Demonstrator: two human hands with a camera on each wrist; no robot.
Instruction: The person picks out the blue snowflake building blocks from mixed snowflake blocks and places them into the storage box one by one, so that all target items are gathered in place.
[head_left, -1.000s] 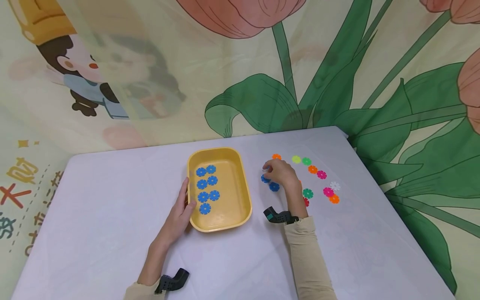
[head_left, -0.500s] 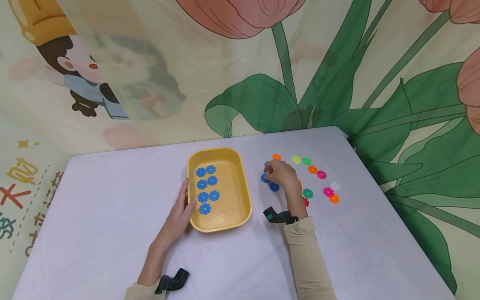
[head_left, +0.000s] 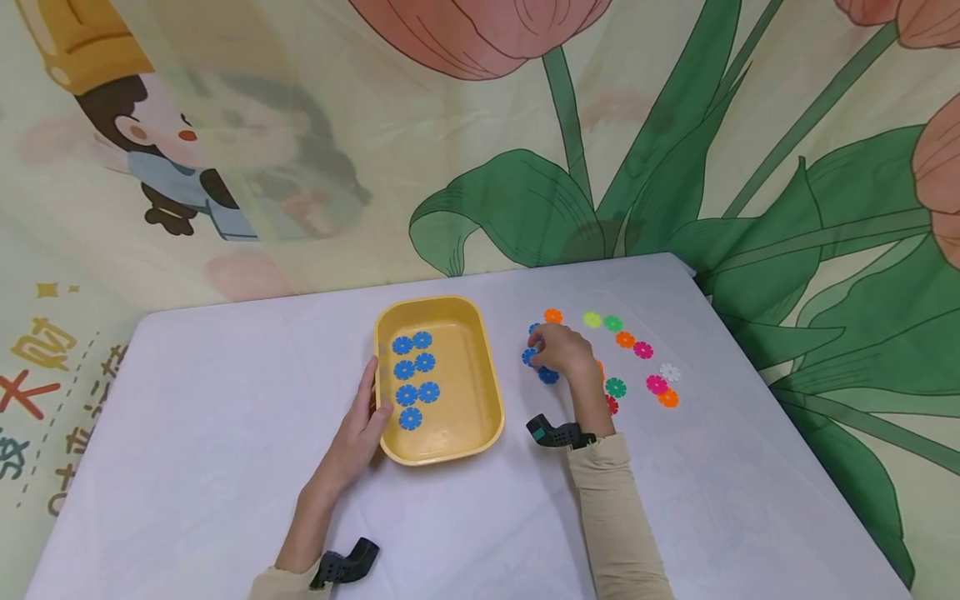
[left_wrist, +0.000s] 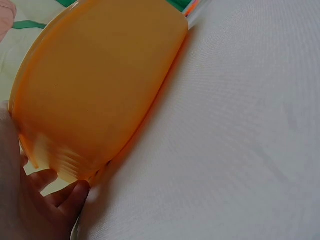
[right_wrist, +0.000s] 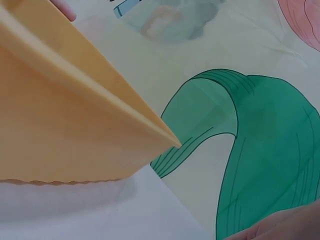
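In the head view, my left hand (head_left: 356,433) grips the left side of a yellow plastic tray (head_left: 457,433), its thumb at the rim. The left wrist view shows curled fingers (left_wrist: 70,202) against the tray's outer wall. Several blue flower-shaped discs (head_left: 406,393) lie in the tray's left half. My right hand (head_left: 564,350) is lowered over a small group of blue discs (head_left: 549,376) to the right of the tray. Its fingertips are bent down at one blue disc (head_left: 528,357); whether they pinch it is hidden. In the right wrist view only a hand's edge (right_wrist: 285,225) shows.
Farther right lie loose discs: orange (head_left: 552,316), yellow-green (head_left: 592,319), green (head_left: 616,387), pink (head_left: 642,350) and white (head_left: 670,372). A red disc (head_left: 612,405) is partly covered by the right wrist. The white tablecloth (head_left: 225,417) ends at a printed curtain (head_left: 487,208) behind.
My right hand has shifted very slightly among the blue discs, uncovering more of the upper one. The left hand and tray stay put.
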